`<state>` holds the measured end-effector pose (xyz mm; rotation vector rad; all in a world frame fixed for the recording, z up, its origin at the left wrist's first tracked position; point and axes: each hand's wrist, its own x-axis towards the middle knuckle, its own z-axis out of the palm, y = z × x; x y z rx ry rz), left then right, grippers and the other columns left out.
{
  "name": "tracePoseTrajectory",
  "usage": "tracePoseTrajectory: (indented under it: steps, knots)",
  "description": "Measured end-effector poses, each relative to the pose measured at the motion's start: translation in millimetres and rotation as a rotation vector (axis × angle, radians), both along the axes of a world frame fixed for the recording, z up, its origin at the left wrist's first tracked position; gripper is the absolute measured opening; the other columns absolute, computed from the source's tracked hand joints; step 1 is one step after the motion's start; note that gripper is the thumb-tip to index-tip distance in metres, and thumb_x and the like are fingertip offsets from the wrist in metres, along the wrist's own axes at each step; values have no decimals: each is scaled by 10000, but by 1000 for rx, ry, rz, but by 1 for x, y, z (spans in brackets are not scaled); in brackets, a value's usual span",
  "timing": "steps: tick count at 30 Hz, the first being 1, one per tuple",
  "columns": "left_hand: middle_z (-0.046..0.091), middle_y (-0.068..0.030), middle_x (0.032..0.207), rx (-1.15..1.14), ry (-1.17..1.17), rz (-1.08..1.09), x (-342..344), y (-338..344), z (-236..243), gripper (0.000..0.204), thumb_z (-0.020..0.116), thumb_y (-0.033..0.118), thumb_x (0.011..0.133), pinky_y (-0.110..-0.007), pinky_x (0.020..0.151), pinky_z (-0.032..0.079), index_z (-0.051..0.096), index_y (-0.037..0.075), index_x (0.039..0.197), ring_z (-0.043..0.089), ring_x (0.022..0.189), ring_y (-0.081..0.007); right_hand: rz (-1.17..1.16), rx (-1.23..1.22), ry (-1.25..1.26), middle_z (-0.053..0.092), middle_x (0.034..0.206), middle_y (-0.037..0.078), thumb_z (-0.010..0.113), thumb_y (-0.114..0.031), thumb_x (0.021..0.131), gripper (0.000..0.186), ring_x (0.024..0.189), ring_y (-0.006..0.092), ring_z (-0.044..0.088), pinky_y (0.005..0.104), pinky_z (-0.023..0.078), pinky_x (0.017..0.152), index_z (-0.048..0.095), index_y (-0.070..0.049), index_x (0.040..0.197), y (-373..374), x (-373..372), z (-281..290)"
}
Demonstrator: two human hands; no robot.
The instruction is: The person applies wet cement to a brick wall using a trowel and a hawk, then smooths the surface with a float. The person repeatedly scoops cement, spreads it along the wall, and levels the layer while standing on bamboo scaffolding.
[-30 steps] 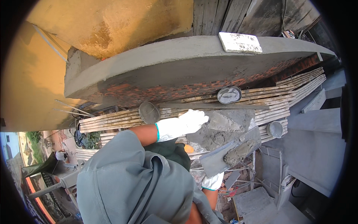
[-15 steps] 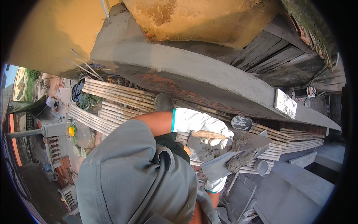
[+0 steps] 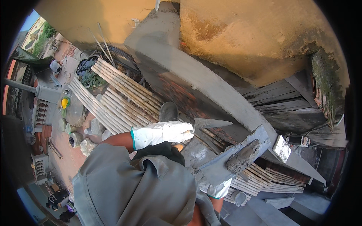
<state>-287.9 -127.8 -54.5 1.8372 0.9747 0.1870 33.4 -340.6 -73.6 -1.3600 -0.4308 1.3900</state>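
While the gloved left hand curls around a trowel, its blade pointing right, the gloved right hand sits beneath a tilted board carrying mortar, its fingers hidden, so I cannot tell how far they close. Bamboo poles lie far left; a grey bucket stands near right.

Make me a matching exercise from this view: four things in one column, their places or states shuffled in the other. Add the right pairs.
1. Trowel
2. Mortar
3. White block
4. Poles

A. on the grey ledge
B. laid side by side
C. in the left hand
D. heaped on the board

Pairs: 1-C, 2-D, 3-A, 4-B.
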Motion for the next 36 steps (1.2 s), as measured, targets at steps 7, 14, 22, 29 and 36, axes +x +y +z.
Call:
tracePoseTrajectory:
  steps: [7,14,22,29,36]
  knots:
    - [721,-182,1025,192,183,341,-56,-15,17,358,639,416,1039,-509,823,539,665,93,1191,704,953,-418,157,67,36,665,1342,134,540,-190,1102,379,1136,261,678,398,581,952,538,-11,1436,42,-3,9]
    - [728,-201,1075,164,304,567,-100,-45,43,310,638,351,1047,-524,845,544,668,74,1184,693,1000,-451,478,223,-369,690,1284,152,602,-174,1065,379,1117,271,689,401,582,946,571,-1,1401,70,-23,19]
    - [727,-226,1001,244,306,775,-145,-45,54,309,659,331,1039,-508,815,549,648,58,1184,704,964,-451,714,282,-506,704,1276,140,548,-126,1090,294,1128,250,692,364,590,939,640,-13,1345,102,-56,24]
    - [719,-201,1069,344,284,835,-211,-15,68,320,690,250,1024,-450,849,554,646,47,1269,718,982,-406,581,170,148,692,1292,140,537,-143,1101,309,1140,250,688,372,592,953,621,-24,1373,189,-149,19]
    - [722,-240,1065,539,295,757,-270,22,95,361,689,285,1028,-503,871,546,636,39,1287,700,1012,-454,590,175,423,680,1309,139,526,-161,1113,324,1152,250,684,380,593,966,602,-35,1401,255,-235,34]
